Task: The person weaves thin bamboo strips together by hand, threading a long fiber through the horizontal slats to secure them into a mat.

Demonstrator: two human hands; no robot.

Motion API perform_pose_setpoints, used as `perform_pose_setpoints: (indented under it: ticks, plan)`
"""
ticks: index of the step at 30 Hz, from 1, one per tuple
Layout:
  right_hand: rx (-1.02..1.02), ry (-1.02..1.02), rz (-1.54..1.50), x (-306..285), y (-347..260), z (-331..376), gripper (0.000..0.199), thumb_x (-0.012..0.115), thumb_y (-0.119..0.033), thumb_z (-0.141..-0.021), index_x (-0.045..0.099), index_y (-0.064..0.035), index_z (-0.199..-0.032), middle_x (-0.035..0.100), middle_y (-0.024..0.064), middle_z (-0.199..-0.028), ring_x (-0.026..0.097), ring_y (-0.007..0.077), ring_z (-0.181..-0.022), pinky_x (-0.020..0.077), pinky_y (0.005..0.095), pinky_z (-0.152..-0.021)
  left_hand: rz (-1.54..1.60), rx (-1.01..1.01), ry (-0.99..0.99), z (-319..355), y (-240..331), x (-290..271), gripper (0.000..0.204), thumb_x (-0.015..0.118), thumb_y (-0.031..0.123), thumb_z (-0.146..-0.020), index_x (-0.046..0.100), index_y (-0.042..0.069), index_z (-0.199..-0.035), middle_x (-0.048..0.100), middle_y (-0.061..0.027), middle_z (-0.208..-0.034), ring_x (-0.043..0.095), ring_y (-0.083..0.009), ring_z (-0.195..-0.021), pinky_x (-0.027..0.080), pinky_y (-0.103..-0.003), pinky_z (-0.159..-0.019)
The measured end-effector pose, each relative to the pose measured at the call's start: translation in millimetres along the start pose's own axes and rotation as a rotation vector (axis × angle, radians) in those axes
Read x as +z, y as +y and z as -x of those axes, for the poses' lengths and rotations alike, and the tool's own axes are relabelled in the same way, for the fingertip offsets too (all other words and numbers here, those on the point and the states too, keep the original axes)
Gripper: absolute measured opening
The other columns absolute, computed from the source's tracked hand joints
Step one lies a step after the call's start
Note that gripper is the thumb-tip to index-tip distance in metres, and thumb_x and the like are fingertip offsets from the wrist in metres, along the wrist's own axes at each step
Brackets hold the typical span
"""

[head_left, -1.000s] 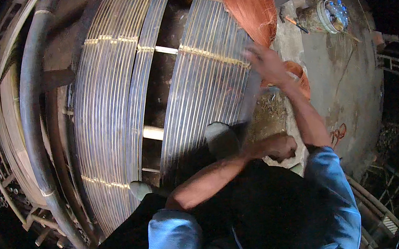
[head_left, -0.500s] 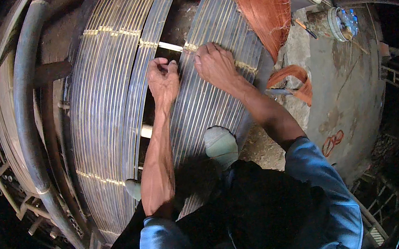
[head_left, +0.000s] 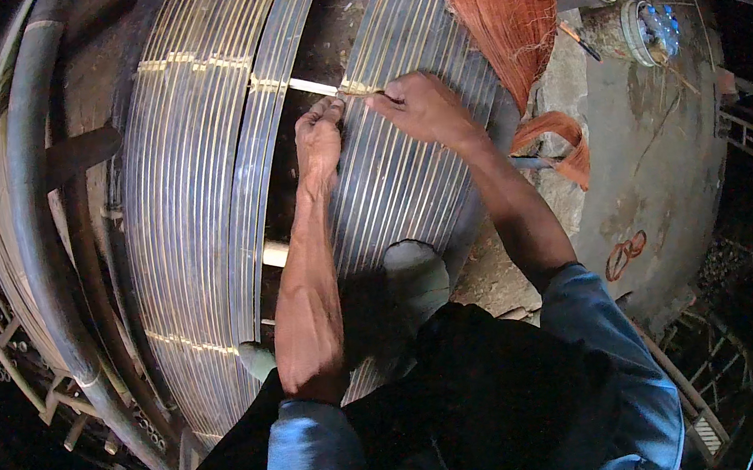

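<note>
Beside slim pale crossbar point(head_left: 313, 87), our right hand point(head_left: 427, 109) clamped fingers on thin tan strand point(head_left: 368, 92); left hand point(head_left: 319, 145) curled, grip unclear.

Slats point(head_left: 191, 182): blue-grey, with narrow pale-yellow lengthwise stripes. Binding point(head_left: 192, 63): pale yellow, in a band across the stripes. Fibre bundle point(head_left: 504, 13): rust-orange, finely streaked. Pole point(head_left: 34, 183): dull blue-grey. Sleeves point(head_left: 590, 331): blue. Floor point(head_left: 638, 146): grey, with darker brownish blotches. Bottle caps point(head_left: 669, 12): bright blue.
</note>
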State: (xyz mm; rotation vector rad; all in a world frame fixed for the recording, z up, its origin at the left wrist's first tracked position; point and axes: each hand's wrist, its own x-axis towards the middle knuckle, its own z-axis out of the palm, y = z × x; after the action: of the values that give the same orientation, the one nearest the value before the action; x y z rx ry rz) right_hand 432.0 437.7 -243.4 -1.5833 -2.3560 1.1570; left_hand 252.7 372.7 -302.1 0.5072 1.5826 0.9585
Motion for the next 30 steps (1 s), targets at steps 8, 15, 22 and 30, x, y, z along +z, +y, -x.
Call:
perform_pose_setpoints:
  ticks: [8,15,22,30]
  plan:
    - [0.098,0.022,-0.768,3,0,-24,0.042,0.06,-0.038,-0.102,0.07,-0.0001,-0.087,0.06,0.0046,-0.075,0.061,0.0161,-0.073,0.0498,0.0358,-0.07,-0.375,0.158,0.118,13,-4,5,0.041,0.06,0.034,-0.098,0.073,-0.004,-0.107,0.071,-0.0194,-0.086,0.067,-0.0238,-0.085,0.052,-0.037,-0.079]
    - [0.211,0.092,-1.853,26,-11,-40,0.034,0.057,-0.034,-0.103,0.063,-0.0006,-0.104,0.066,0.0016,-0.088,0.066,0.0194,-0.091,0.0489,0.0338,-0.095,-0.369,0.094,0.122,14,0,5,0.038,0.062,0.029,-0.099,0.072,-0.006,-0.11,0.073,-0.0127,-0.086,0.063,-0.0159,-0.081,0.051,-0.033,-0.075]
    - [-0.003,-0.015,-1.905,21,-9,-45,0.035,0.055,-0.038,-0.104,0.057,-0.0072,-0.087,0.039,-0.0041,-0.069,0.04,0.0126,-0.063,0.0385,0.0279,-0.069,-0.398,0.165,0.166,9,-7,7,0.036,0.06,0.036,-0.095,0.076,0.005,-0.108,0.073,-0.0248,-0.094,0.071,-0.0394,-0.095,0.053,-0.043,-0.084]
    - [-0.096,0.071,-1.707,45,-7,-2,0.034,0.049,-0.035,-0.106,0.053,-0.0124,-0.081,0.04,-0.004,-0.071,0.039,0.0128,-0.067,0.0425,0.0334,-0.075,-0.537,0.417,0.176,33,14,-12,0.025,0.066,0.022,-0.092,0.074,0.0,-0.099,0.072,-0.0248,-0.09,0.071,-0.0399,-0.088,0.055,-0.045,-0.078]
